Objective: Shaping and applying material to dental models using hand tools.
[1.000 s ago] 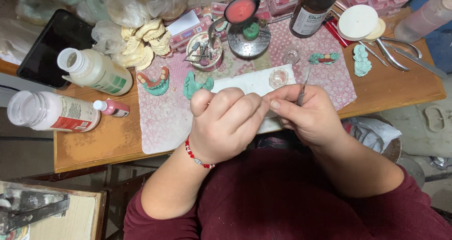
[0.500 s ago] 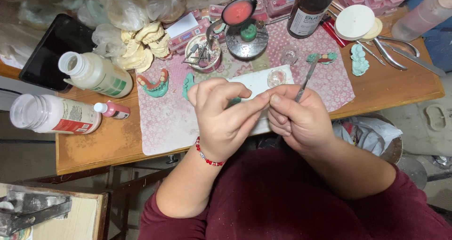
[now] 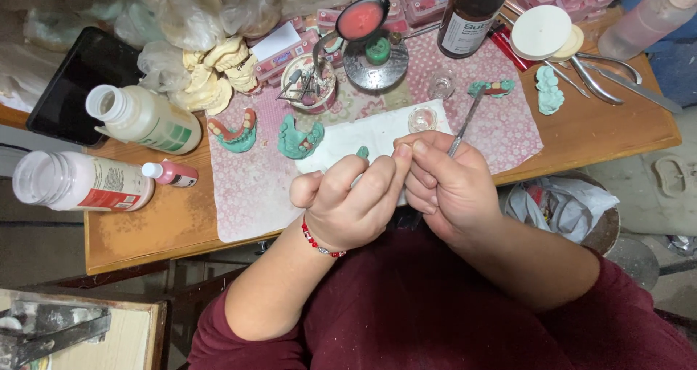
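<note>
My left hand is closed around a small green dental cast, of which only a tip shows above the fingers. My right hand presses against it and grips a thin metal spatula that points up and to the right. Both hands hover over a white cloth on the pink patterned mat. Most of the cast is hidden in my fist.
Green casts with teeth lie left of my hands, cream plaster models behind. A white bottle, a powder jar and a small pink bottle sit left. A brown bottle, pliers and a red-filled bowl stand at the back.
Both hands have drifted slightly right and toward me, still pressed together around the cast. The spatula stays tilted up-right in my right hand.
</note>
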